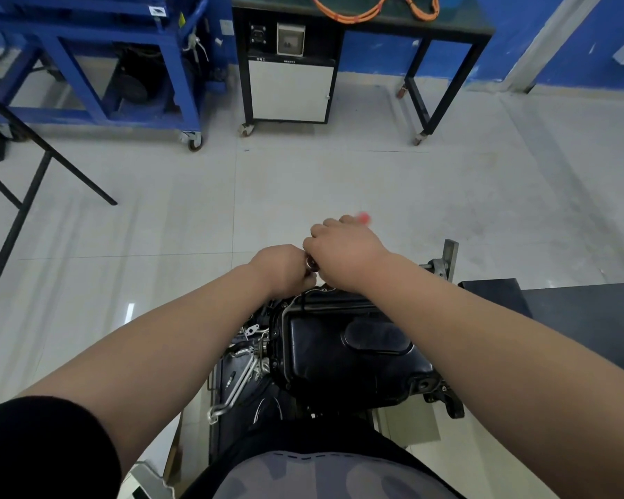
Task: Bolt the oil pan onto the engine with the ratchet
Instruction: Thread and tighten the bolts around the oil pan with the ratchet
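Note:
The black oil pan (339,347) lies on top of the engine (263,358) just below me. At the pan's far edge my left hand (285,264) curls round the chrome head of the ratchet (310,264). My right hand (343,246) grips the ratchet's handle, whose red end (364,217) sticks out blurred beyond my fingers. The bolt and socket under the hands are hidden.
A grey metal bracket of the engine stand (445,261) rises at the right, beside a dark bench top (573,311). A blue wheeled cart (98,66) and a black bench with orange cables (361,16) stand across the tiled floor. A black frame (33,167) leans at left.

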Available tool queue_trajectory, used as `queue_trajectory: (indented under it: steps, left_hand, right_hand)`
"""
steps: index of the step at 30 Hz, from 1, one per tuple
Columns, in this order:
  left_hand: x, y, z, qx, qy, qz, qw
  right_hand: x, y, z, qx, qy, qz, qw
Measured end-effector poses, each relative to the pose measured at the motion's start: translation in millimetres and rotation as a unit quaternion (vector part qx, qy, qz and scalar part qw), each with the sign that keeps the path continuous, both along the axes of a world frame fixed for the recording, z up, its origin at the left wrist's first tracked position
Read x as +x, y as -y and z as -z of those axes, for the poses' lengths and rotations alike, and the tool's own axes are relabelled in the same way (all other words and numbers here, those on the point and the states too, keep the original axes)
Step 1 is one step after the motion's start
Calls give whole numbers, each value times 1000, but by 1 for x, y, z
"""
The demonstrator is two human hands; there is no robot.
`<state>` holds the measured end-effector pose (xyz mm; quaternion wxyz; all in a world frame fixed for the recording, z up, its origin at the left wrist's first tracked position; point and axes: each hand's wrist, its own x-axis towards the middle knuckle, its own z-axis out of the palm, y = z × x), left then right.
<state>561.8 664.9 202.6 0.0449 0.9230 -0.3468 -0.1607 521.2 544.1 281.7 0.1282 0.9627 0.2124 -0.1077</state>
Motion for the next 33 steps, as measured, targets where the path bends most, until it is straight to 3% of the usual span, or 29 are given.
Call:
queue_trajectory:
  steps: [5, 11, 15, 19, 24, 33]
  left_hand:
    - [1, -3, -1, 33, -32, 21, 999]
    - [0, -2, 2, -13, -8, 6, 1000]
    - [3, -3, -1, 0, -22, -11, 1000]
    - [5, -3, -1, 25, -47, 2, 999]
    - [1, -2, 2, -7, -29, 1, 1000]
    - [-2, -2, 5, 19, -54, -52, 997]
  right_hand:
    - [-9, -7, 11, 18, -54, 147, 987]
    - [-3, 1, 8, -3, -1, 3, 1000]
    - [-4, -5, 10, -3, 10, 56, 998]
    - [-7, -7, 13, 24, -40, 159, 986]
    - [-1, -1, 5, 6, -10, 10, 1000]
    - [-7, -9, 4, 2, -19, 71, 997]
